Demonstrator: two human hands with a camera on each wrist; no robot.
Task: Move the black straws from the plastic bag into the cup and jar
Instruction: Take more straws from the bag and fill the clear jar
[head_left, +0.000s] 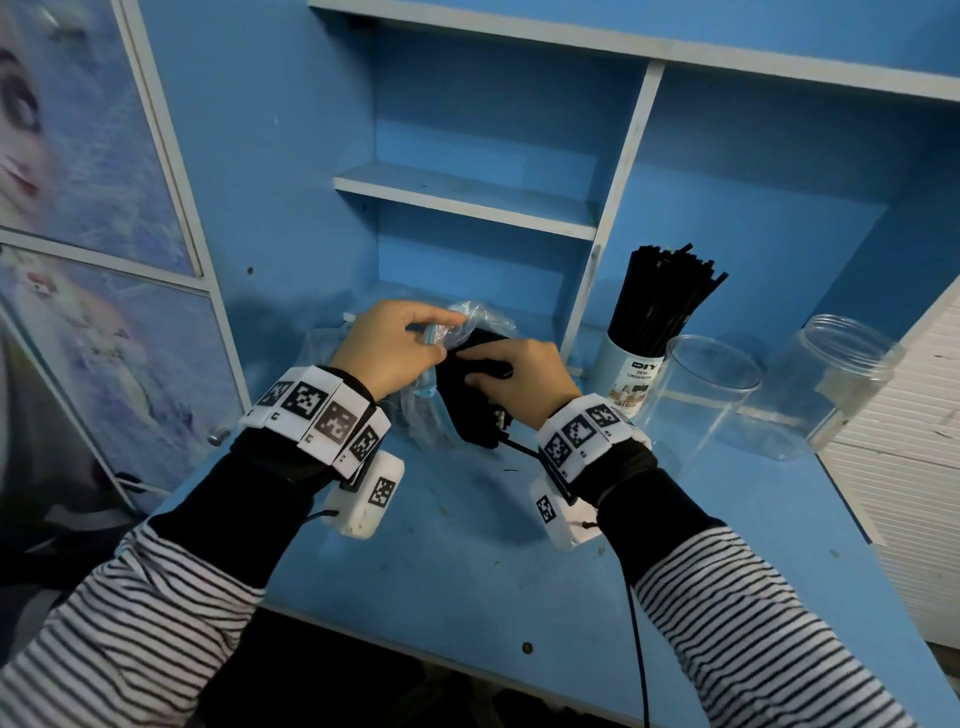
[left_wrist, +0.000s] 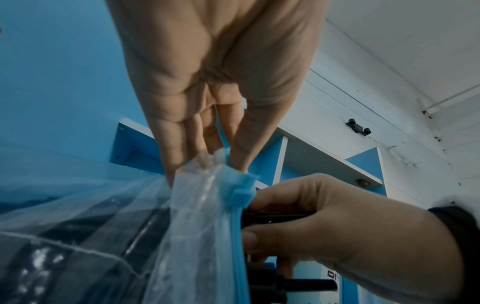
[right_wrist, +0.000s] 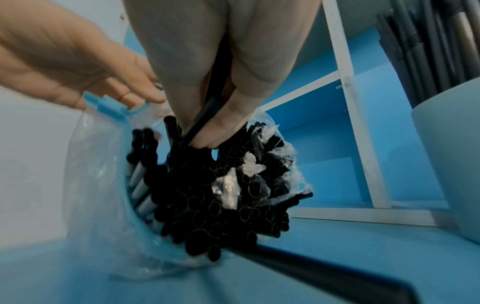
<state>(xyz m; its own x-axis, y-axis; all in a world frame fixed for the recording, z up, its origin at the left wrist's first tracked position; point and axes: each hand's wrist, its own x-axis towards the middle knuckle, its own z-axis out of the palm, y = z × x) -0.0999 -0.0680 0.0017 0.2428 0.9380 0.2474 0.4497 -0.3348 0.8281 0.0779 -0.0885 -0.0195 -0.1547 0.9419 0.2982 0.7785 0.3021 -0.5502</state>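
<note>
My left hand (head_left: 387, 347) is raised over the desk (head_left: 467, 545), palm down, wrist bent, its fingertips (left_wrist: 182, 162) and thumb pinching the blue zip edge of the plastic bag (head_left: 441, 364) and lifting its mouth open. My right hand (head_left: 522, 376) comes in from the right, knuckles up, with thumb and fingers (right_wrist: 215, 131) curled round a few black straws (right_wrist: 221, 195) at the bag's mouth; how many I hold I can't quite tell, the wrist view being blurred. The bag lies on the desk between my hands, packed with straws whose open ends face my right wrist. To the right, far side, stands the cup (head_left: 631, 376), already bristling with upright straws. Just right of it is a clear jar (head_left: 696, 410), and farther right a second clear jar (head_left: 836, 384).
</note>
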